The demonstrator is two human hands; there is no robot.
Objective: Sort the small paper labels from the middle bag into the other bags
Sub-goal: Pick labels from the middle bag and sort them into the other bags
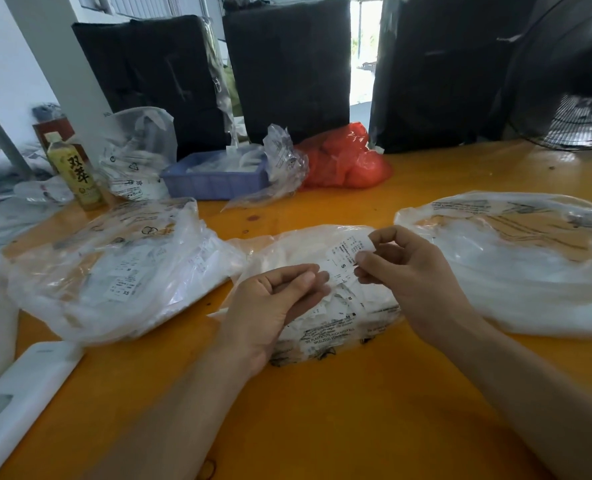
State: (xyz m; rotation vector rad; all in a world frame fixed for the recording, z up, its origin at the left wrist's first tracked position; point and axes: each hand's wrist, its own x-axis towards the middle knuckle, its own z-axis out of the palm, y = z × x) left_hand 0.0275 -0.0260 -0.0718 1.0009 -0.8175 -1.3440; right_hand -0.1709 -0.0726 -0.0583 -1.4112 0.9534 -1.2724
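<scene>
Three clear plastic bags lie on the orange table point(322, 410). The middle bag point(336, 327) holds a heap of small white paper labels. Above it my right hand point(405, 271) pinches a white printed label point(345, 258) between thumb and fingers. My left hand point(274, 303) pinches the lower end of the same label or one beside it; which, I cannot tell. The left bag point(114, 271) holds white labels, one marked XS. The right bag point(516, 261) lies open with white contents.
A tea bottle point(76, 171), a blue tray point(215, 178), crumpled clear bags point(280, 164) and a red bag point(346, 161) stand at the back. Black wrapped bales point(287, 67) rise behind them. A fan point(571, 81) is far right. A white device point(21, 396) lies at front left.
</scene>
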